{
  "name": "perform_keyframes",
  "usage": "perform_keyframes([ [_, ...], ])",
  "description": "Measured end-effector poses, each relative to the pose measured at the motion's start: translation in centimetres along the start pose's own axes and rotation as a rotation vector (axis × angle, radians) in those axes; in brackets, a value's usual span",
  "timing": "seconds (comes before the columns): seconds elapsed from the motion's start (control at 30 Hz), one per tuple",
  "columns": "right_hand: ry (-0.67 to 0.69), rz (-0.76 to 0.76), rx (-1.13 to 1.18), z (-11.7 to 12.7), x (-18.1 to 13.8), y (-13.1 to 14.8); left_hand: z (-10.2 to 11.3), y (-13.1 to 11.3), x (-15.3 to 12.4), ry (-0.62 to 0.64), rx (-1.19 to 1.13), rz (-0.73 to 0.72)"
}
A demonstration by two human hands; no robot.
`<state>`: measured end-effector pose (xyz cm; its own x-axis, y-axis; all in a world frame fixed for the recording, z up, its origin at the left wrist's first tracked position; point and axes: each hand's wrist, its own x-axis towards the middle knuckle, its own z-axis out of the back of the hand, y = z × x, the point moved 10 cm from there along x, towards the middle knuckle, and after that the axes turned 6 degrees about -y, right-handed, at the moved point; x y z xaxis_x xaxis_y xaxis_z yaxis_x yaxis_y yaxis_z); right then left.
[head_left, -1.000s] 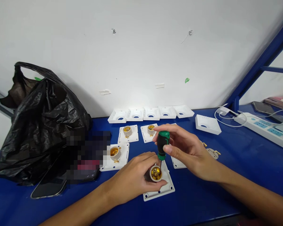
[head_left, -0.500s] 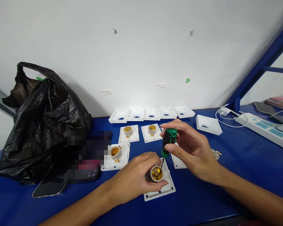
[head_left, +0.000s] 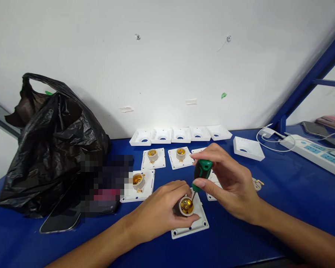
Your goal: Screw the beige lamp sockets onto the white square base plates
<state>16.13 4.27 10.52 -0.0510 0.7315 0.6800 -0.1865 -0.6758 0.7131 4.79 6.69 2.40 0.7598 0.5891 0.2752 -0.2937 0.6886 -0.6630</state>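
Green-and-black screwdriver [head_left: 202, 172] was pinched between thumb and fingers of the right hand [head_left: 232, 183], shaft reaching down into a brass-lined socket [head_left: 187, 206]. Left hand [head_left: 163, 209] was curled around that socket, over a white plate [head_left: 197, 225] on the blue bench [head_left: 234, 240]. Beyond lay three more plates [head_left: 161, 159] bearing sockets [head_left: 181, 154], then five white covers [head_left: 181, 140] lined up near the wall [head_left: 167, 74].

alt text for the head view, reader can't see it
A person's left hand holds a gold-lined socket over a white plate while the right hand points a green-and-black screwdriver into it. White covers line the wall; a black bag sits left on a blue table.
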Motion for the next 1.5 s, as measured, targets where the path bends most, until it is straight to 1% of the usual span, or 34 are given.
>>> perform_keyframes([
  [0.1,-0.019,0.002,-0.010,0.2,0.0,0.1,-0.1,0.1,0.1,0.010,0.013,0.007],
  [0.27,0.001,0.023,0.000,-0.2,-0.2,0.1,-0.4,0.5,0.1,0.042,-0.001,0.030],
  [0.4,-0.053,0.081,-0.051,0.0,-0.5,0.3,-0.3,0.4,0.0,0.031,-0.009,0.028],
  [0.47,-0.085,0.120,-0.086,0.2,-0.7,0.9,-0.2,0.3,0.0,0.023,-0.017,0.027],
  [0.5,-0.079,0.129,-0.098,0.2,-0.7,1.1,-0.2,0.3,0.0,0.024,-0.022,0.026],
  [0.57,0.011,0.103,-0.089,-0.6,-0.6,1.4,-0.3,0.3,0.1,0.030,-0.033,0.025],
  [0.67,0.224,-0.049,-0.001,-2.4,-0.6,0.6,-0.4,0.4,0.1,0.040,-0.043,0.040],
  [0.7,0.251,-0.088,0.034,-2.6,-0.6,0.4,-0.4,0.6,0.1,0.044,-0.046,0.052],
  [0.83,0.198,-0.083,0.117,-1.5,-0.2,0.4,-0.3,0.6,0.0,0.046,-0.068,0.055],
  [0.93,0.297,-0.151,0.182,-2.1,-0.5,-0.2,-0.2,0.4,0.0,0.073,-0.093,0.027],
  [1.07,0.212,-0.118,0.211,-1.2,0.1,0.0,-0.3,0.7,-0.1,0.139,-0.111,0.058],
  [1.1,0.224,-0.124,0.214,-1.3,0.1,-0.1,-0.2,0.7,-0.1,0.139,-0.117,0.056],
  [1.17,0.297,-0.169,0.223,-2.1,-0.2,-0.5,-0.1,0.5,-0.2,0.136,-0.123,0.044],
  [1.27,0.203,-0.109,0.248,-1.0,0.4,-0.1,-0.1,0.3,-0.3,0.143,-0.106,0.042],
  [1.3,0.192,-0.105,0.245,-0.8,0.5,0.0,-0.1,0.2,-0.3,0.144,-0.102,0.034],
  [1.33,0.222,-0.129,0.240,-1.0,0.5,-0.1,0.0,0.0,-0.2,0.141,-0.099,0.021],
  [1.4,0.353,-0.216,0.255,-2.0,0.2,-0.4,0.2,-0.3,-0.2,0.138,-0.094,-0.007],
  [1.5,0.305,-0.153,0.173,-1.2,0.9,0.3,0.1,-0.3,-0.3,0.153,-0.074,-0.014],
])
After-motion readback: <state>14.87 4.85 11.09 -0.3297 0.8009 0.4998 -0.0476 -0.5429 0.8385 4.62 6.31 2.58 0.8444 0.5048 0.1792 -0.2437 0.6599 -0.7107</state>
